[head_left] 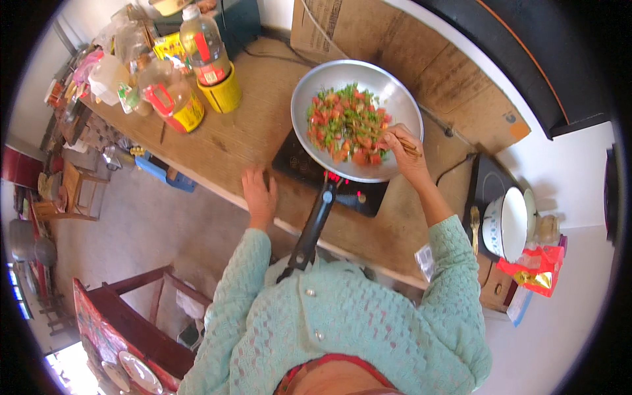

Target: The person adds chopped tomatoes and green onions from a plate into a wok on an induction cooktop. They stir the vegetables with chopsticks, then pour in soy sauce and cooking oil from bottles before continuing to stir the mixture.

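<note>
At one o'clock from the centre of the view, a silver pan (401,104) sits on a black cooktop (370,199), its handle (316,220) pointing to seven o'clock. Chopped red and green food (345,125) lies inside. At the pan's four o'clock, the right hand (403,150) grasps wooden chopsticks (413,151), their tips among the food. At its eight o'clock, the left hand (259,196) rests on the wooden table (220,141), fingers spread, gripping nothing. Farther out, a bottle (203,47) stands at ten, a white bowl (515,222) at four.
</note>
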{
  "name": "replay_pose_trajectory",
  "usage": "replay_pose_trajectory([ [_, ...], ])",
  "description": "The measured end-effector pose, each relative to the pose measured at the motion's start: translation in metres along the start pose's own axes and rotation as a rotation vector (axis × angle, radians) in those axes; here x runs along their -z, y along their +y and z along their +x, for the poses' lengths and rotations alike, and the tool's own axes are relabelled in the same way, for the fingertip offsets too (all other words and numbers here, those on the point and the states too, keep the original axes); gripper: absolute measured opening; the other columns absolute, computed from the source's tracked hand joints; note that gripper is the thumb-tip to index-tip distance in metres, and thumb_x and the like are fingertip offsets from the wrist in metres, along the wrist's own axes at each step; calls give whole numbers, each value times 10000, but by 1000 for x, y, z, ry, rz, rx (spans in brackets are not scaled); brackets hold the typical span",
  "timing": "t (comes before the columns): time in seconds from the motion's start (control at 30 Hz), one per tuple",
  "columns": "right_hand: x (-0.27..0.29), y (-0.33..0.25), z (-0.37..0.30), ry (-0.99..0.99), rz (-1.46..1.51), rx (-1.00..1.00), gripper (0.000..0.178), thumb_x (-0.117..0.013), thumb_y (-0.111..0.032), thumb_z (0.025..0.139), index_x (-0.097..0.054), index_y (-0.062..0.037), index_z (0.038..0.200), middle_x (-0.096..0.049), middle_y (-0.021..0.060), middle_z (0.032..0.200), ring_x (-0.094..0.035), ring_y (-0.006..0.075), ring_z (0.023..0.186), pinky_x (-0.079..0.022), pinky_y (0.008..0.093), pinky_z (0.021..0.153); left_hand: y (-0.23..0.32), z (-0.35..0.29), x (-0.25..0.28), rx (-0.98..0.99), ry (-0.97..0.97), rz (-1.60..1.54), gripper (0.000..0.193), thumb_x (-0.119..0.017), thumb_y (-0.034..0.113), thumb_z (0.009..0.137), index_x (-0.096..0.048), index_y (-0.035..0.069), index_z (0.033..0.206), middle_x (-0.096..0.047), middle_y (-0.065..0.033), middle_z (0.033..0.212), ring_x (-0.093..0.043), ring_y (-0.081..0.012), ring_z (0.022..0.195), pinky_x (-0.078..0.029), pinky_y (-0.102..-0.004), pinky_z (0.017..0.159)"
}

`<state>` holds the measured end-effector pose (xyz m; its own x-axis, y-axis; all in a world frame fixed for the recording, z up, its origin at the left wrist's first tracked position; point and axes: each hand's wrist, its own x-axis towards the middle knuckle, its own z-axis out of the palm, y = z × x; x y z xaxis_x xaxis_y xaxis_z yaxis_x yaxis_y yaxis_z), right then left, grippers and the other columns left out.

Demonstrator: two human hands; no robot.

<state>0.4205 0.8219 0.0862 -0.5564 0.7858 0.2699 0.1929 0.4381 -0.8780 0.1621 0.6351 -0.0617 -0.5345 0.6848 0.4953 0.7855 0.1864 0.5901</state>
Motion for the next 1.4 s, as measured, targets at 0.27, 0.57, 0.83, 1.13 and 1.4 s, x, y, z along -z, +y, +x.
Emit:
replay_pose_trajectory([
  [0.27,-21,-9,53,9,213,-86,289,-540,-257,927,-618,20,954,-642,76,887,-615,134,788,-521,265,728,-4,-9,-1,47,-64,14,341,-616,73,735,-529,4,1057,-496,-176,1100,-446,-369,1063,-376,-438,919],
  [0.57,54,-13,12,139,193,-294,285,-566,-283,902,-626,-8,854,-624,48,815,-619,133,738,-537,275,660,-2,-9,-1,74,-71,-6,324,-616,89,752,-528,0,1052,-499,-185,1110,-445,-370,1071,-369,-437,929],
  [0.83,42,1,-29,121,85,-213,283,-555,-260,913,-606,9,837,-594,57,808,-616,147,736,-525,263,673,-2,-10,-3,73,-71,23,326,-617,86,746,-528,-3,1047,-497,-196,1113,-441,-376,1083,-370,-439,933],
  [1.13,-35,-19,-3,-20,328,-129,293,-529,-254,931,-589,30,890,-584,70,882,-622,159,807,-530,272,732,-1,-8,1,48,-39,29,324,-616,70,735,-533,2,1041,-507,-171,1102,-450,-358,1064,-375,-427,925],
  [1.4,19,3,30,-18,145,-62,267,-503,-225,943,-604,22,935,-609,77,932,-616,153,853,-518,267,766,-3,-8,-1,68,-32,12,307,-611,80,743,-557,18,1038,-509,-176,1117,-458,-366,1057,-389,-429,914],
])
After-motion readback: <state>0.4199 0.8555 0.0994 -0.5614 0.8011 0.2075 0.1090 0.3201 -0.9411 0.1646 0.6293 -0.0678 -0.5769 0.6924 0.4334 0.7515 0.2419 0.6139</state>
